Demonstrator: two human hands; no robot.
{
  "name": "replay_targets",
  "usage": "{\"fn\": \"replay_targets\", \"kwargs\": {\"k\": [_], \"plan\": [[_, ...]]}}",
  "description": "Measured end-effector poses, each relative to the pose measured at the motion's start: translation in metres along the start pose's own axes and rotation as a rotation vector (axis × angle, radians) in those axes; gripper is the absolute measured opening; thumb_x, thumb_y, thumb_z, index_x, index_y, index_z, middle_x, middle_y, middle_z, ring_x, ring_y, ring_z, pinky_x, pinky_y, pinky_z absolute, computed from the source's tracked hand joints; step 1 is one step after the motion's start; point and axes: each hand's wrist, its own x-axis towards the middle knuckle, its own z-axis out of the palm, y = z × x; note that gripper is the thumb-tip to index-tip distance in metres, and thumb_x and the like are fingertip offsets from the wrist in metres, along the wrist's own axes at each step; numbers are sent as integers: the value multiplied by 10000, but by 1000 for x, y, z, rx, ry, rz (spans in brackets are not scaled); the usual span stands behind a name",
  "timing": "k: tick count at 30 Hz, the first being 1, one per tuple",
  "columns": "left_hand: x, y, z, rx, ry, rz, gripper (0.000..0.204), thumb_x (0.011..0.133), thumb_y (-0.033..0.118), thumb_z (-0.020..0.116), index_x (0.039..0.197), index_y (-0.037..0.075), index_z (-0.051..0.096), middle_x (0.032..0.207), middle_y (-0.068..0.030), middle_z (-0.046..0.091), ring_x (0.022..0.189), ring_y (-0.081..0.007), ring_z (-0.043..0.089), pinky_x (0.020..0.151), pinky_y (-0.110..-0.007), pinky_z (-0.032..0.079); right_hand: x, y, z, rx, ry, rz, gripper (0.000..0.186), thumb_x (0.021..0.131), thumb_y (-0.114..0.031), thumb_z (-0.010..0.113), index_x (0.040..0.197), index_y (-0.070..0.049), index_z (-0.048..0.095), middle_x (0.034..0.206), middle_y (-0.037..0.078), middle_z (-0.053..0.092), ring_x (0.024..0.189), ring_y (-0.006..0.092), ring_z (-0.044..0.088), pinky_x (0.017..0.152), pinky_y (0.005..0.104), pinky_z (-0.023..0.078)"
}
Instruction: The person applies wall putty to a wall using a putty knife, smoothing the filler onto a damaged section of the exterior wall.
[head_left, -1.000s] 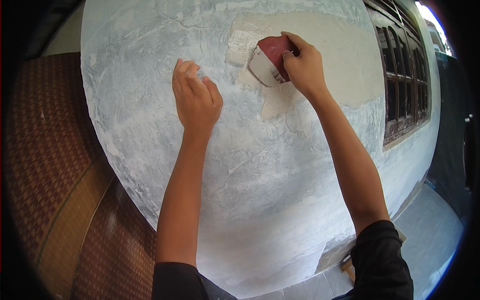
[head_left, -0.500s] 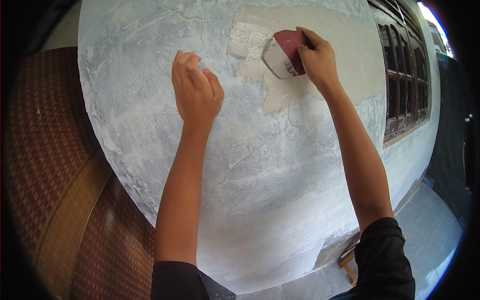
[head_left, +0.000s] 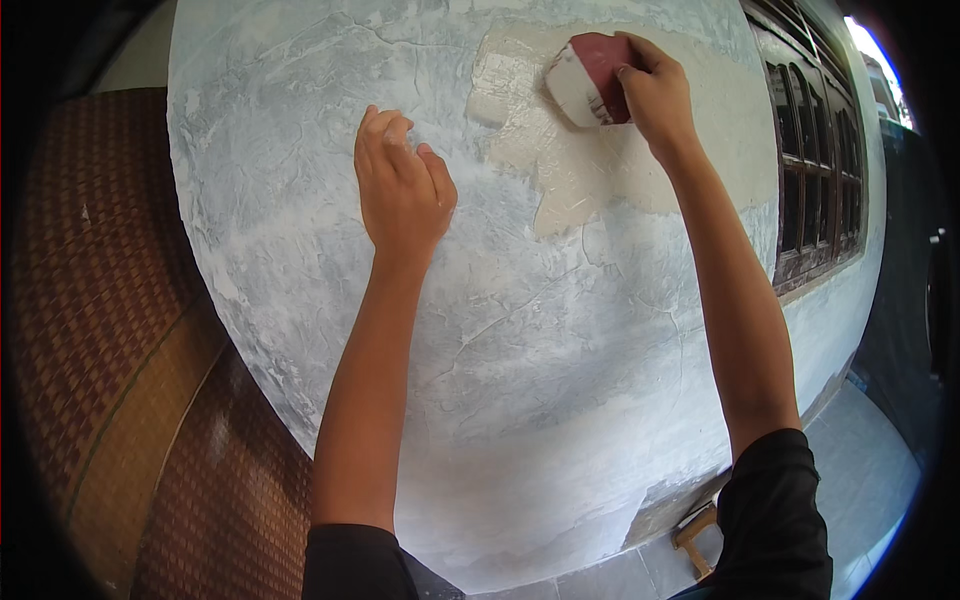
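Right hand (head_left: 660, 98) clamped on red putty spreader (head_left: 582, 84), thumb on near face. Spreader over beige putty patch (head_left: 580, 180), high on pale wall (head_left: 480, 380) — contact unclear. White-smeared working edge points lower left, red grip side upper right; red-white border slants steeply, upper left to lower right. Long axis hard to tell — foreshortened. Left hand (head_left: 405, 190) well apart from right, fingers loosely curled, nothing visible in it; wall touch cannot be told.
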Motion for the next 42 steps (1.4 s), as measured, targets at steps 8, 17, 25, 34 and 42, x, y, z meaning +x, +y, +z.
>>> {"fn": "replay_targets", "kwargs": {"k": [8, 17, 25, 34, 42], "plan": [[-3, 2, -1, -22, -26, -27, 397, 844, -20, 523, 1224, -8, 410, 1169, -217, 507, 1185, -422, 509, 962, -498, 442, 4, 3, 4, -4, -35, -104, 484, 743, -122, 536, 1199, -4, 649, 1046, 272, 681, 978, 401, 664, 927, 399, 500], [-2, 2, -1, 5, -23, -2, 389, 845, -24, 520, 1220, -29, 418, 1196, -240, 499, 1182, -420, 504, 970, -494, 436, -6, -3, 13, -7, -93, -170, 476, 748, -99, 522, 1194, 13, 644, 1044, 269, 684, 1002, 388, 668, 925, 406, 504], [-3, 2, 0, -14, -22, -3, 385, 847, -26, 517, 1219, -31, 419, 1204, -243, 498, 1186, -421, 499, 975, -496, 431, -3, -3, 3, -8, -33, -61, 464, 744, -102, 532, 1177, 15, 651, 1027, 255, 693, 968, 374, 680, 903, 385, 510], [-2, 2, -1, -8, -17, -8, 400, 842, -19, 524, 1228, -22, 419, 1187, -234, 507, 1179, -409, 507, 968, -492, 436, 9, 1, 3, -81, -13, -129, 459, 737, -110, 540, 1167, -8, 665, 1006, 244, 700, 923, 374, 690, 862, 398, 529], [-2, 0, -2, -8, -2, 6, 403, 844, -14, 528, 1232, -22, 419, 1178, -232, 507, 1170, -410, 513, 966, -493, 439, 7, 18, 3, -149, 19, -209, 468, 746, -107, 533, 1189, -13, 654, 1058, 246, 690, 942, 369, 683, 875, 392, 518]]}}
